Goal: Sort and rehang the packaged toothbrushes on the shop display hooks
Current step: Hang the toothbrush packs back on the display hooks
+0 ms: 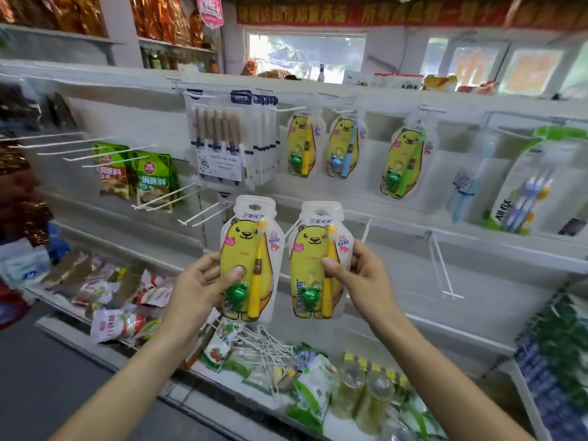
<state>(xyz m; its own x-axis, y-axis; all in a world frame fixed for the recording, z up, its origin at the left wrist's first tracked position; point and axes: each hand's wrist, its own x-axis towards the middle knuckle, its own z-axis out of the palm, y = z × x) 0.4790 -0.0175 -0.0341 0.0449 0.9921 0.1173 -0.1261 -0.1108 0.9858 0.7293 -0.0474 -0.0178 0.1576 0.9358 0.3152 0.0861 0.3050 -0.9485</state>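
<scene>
left hand (203, 281) thumb and fingers pinching yellow bear-printed plastic toothbrush pack (249, 259) | right hand (359, 278) pinching matching yellow bear pack (316, 262) | both upright, side by side, below white multi-brush pack on hook (219, 144)

You can read "BABY" in blue on the upper right corner of each bear pack, the left bear pack (246, 259) and the right bear pack (316, 262). Chinese characters run along their tops. Far right, the green pack (521, 192) reads "All-fix" down its side. The multi-brush pack (219, 138) says "8PCS" on its dark header. The red banner (381, 14) carries yellow Chinese characters, too blurred to make out.
</scene>
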